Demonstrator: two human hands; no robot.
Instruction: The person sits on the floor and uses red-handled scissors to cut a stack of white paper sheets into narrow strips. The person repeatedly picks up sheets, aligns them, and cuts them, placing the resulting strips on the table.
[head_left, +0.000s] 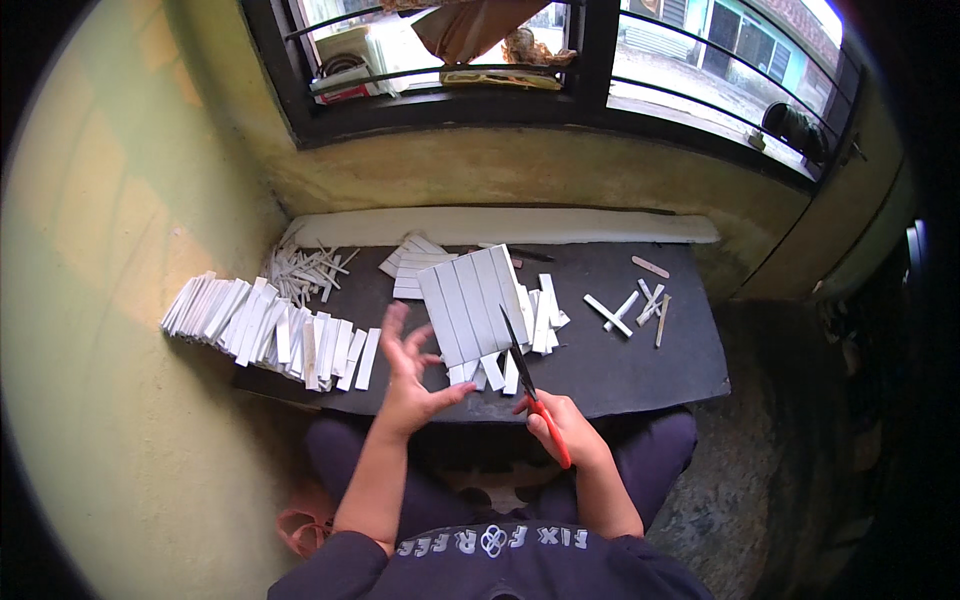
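Observation:
A square white panel (465,305) made of several strips side by side lies slanted over loose white strips (493,372) at the middle of the dark table. My left hand (410,375) is just left of its lower corner, with fingers spread and nothing in them. Red-handled scissors (550,430) are in my right hand (567,425), at the table's near edge. Their dark blades point away from me and pass over the panel's right edge. More short white strips (543,318) lie partly under the panel on its right.
A long row of white strips (250,322) leans along the table's left side, with thin slivers (305,270) behind it. Other white panels (415,262) lie farther back. Several loose sticks (650,300) are on the right. A barred window (590,70) is beyond the dark table (640,375).

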